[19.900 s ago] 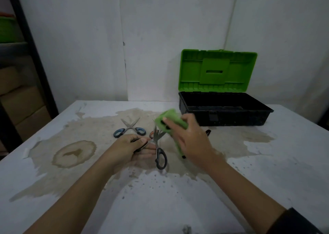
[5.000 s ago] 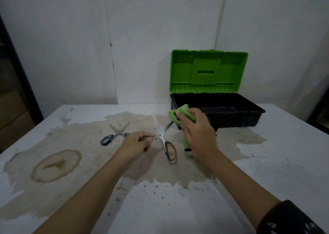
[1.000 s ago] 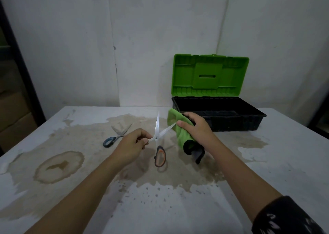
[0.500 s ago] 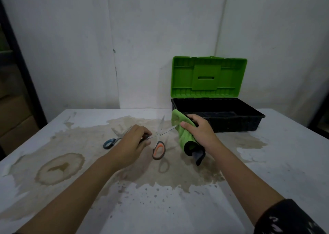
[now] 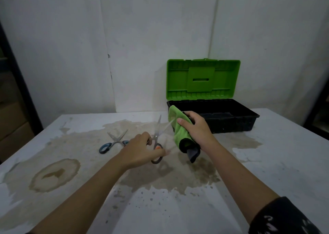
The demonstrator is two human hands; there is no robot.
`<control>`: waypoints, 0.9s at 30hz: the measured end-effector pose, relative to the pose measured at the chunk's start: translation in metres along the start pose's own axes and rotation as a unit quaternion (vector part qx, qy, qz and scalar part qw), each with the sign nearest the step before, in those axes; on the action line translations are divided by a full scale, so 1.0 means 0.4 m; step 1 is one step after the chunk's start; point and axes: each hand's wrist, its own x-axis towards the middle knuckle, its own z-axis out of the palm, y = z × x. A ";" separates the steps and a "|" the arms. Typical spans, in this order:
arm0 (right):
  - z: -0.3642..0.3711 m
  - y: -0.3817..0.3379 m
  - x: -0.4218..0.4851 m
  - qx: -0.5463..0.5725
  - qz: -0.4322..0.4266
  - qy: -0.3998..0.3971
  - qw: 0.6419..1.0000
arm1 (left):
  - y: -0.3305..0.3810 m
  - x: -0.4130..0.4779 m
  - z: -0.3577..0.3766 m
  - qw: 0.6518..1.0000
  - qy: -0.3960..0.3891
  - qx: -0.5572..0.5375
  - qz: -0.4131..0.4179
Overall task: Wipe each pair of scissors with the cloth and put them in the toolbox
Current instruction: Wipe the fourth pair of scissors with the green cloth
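Left hand (image 5: 140, 151) grips the orange-handled scissors (image 5: 157, 139) by one handle, blades spread, held above the counter (image 5: 267, 171). Right hand (image 5: 196, 128) clutches the green cloth (image 5: 176, 127), wrapped over one blade tip. Blue-handled scissors (image 5: 114, 142) lie on the counter just left. Toolbox (image 5: 231, 123) sits behind, lid up.

Toolbox (image 5: 231, 125) open frm above, lid (image 5: 203, 80) upright

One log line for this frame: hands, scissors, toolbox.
left hand: holds orange scissors, blades apart | right hand: cloth on one blade | blue scissors: on table | toolbox: lid up
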 end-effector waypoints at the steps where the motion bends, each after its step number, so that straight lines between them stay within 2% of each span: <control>1: -0.005 0.004 0.001 -0.020 -0.007 0.005 1.000 | 0.006 0.007 0.000 0.998 -0.008 -0.051 -0.022; 3: -0.013 0.015 0.000 -0.059 -0.019 0.012 0.998 | 0.027 0.021 -0.010 0.978 -0.023 -0.184 -0.101; 5: -0.014 0.026 -0.005 -0.086 -0.032 0.006 0.996 | 0.032 0.022 -0.020 0.933 -0.040 -0.324 -0.153; 8: -0.006 0.038 -0.011 -0.112 -0.049 -0.008 0.992 | 0.020 0.010 -0.024 0.868 -0.064 -0.472 -0.142; 12: 0.001 0.041 -0.010 -0.142 -0.059 -0.016 0.988 | 0.008 -0.003 -0.025 0.820 -0.074 -0.552 -0.129; 19: 0.015 0.043 -0.003 -0.184 -0.082 -0.017 0.979 | -0.044 -0.003 -0.028 0.829 -0.048 -0.545 -0.117; 24: 0.038 0.028 -0.012 -0.223 -0.144 -0.006 0.964 | -0.046 -0.004 -0.021 0.894 0.006 -0.430 -0.125; 27: 0.049 0.019 -0.019 -0.247 -0.190 0.011 0.950 | -0.051 -0.006 -0.017 0.914 0.052 -0.388 -0.105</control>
